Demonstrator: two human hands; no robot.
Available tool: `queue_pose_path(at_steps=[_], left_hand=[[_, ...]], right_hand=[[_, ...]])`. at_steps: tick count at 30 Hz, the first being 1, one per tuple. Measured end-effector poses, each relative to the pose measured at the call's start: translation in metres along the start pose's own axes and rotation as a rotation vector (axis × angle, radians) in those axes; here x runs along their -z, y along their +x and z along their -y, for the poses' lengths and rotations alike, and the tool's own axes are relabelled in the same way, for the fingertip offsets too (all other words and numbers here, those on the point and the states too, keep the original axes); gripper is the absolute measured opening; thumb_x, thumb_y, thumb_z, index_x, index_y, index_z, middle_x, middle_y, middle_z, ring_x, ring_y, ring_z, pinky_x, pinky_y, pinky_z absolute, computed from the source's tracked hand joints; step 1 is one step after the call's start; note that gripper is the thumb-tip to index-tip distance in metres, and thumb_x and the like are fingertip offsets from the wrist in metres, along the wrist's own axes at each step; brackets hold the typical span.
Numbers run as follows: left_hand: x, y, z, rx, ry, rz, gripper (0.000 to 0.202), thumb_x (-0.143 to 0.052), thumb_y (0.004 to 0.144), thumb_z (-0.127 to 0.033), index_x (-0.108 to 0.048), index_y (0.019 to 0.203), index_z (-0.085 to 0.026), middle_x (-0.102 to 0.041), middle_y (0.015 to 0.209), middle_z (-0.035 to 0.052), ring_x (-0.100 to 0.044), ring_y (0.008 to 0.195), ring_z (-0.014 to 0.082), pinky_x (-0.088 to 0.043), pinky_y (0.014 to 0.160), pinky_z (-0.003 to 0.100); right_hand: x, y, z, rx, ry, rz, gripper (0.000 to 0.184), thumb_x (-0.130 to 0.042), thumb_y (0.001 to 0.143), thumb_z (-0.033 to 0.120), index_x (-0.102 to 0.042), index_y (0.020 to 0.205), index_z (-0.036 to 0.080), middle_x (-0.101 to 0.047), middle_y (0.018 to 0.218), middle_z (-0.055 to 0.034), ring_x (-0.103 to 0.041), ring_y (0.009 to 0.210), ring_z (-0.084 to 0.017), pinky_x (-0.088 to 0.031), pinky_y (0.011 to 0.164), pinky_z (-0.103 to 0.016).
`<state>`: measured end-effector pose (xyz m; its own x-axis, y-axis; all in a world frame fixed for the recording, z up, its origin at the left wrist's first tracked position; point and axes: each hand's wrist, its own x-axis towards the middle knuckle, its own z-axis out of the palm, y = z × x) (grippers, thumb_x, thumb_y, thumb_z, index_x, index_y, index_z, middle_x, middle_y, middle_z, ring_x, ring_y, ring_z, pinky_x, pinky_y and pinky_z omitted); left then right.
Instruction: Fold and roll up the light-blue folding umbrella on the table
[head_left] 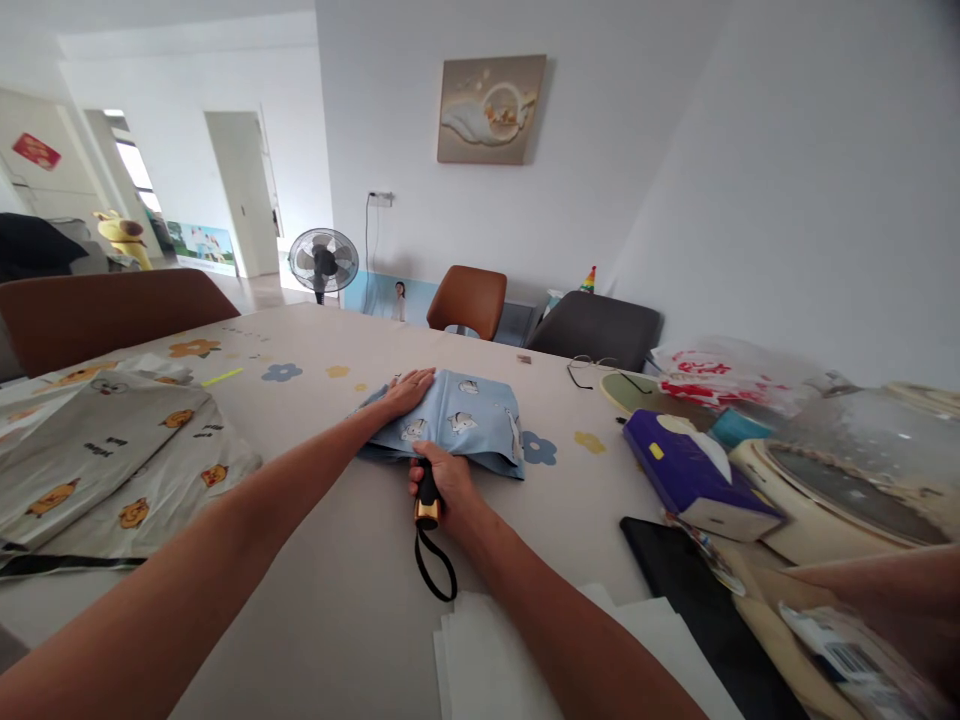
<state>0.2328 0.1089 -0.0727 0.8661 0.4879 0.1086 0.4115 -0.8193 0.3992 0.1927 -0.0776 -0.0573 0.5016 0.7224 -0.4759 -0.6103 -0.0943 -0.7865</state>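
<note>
A light blue folding umbrella (459, 398) with printed white animals lies on the table, its canopy collapsed and spread loosely flat. My left hand (409, 393) rests on the canopy's left side, fingers stretched out over the fabric. Wrapped around the black handle with its gold-coloured end is my right hand (447, 480). A black wrist strap (436, 578) hangs in a loop from the handle's end. To the left lies a pale cloth (150, 450) printed with yellow-brown cartoon animals, with a dark strap along its near edge.
White paper sheets (480, 655) lie under my right forearm. On the right are a purple tissue box (694, 475), a black flat object (697, 600), eyeglasses (600, 372), and a plastic bag (720, 372). Another person's arm (892, 590) reaches in there. Chairs (469, 300) stand behind the table.
</note>
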Motion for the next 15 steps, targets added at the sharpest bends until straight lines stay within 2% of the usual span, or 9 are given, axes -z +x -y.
queue_pose_path(at_steps=[4,10,15], left_hand=[[-0.007,0.011,0.024,0.054,0.071,0.019,0.051,-0.01,0.094,-0.039,-0.044,0.129,-0.023,-0.043,0.14,0.0085,-0.03,0.134,0.0245,-0.014,0.105,0.058],[-0.005,0.01,0.026,0.048,0.173,-0.042,0.052,-0.01,0.094,-0.04,-0.055,0.114,-0.022,-0.055,0.128,0.0098,-0.045,0.122,0.022,-0.023,0.103,0.052],[0.009,-0.016,0.036,0.038,0.297,-0.184,0.04,-0.024,0.092,-0.032,-0.06,0.102,-0.017,-0.062,0.115,0.0136,-0.048,0.116,0.0264,-0.007,0.104,0.059]], right_hand=[[-0.001,0.004,-0.002,0.014,0.016,-0.013,0.021,-0.054,0.078,0.021,-0.049,0.058,0.015,-0.045,0.037,0.0053,-0.04,0.028,-0.007,-0.034,0.03,-0.018],[-0.002,0.008,-0.004,0.05,0.045,-0.024,0.021,-0.055,0.077,0.02,-0.049,0.058,0.015,-0.046,0.039,0.0051,-0.04,0.03,-0.007,-0.036,0.031,-0.019],[0.0,0.011,-0.006,0.069,0.057,-0.006,0.02,-0.055,0.077,0.02,-0.049,0.059,0.016,-0.046,0.04,0.0052,-0.041,0.031,-0.007,-0.037,0.031,-0.019]])
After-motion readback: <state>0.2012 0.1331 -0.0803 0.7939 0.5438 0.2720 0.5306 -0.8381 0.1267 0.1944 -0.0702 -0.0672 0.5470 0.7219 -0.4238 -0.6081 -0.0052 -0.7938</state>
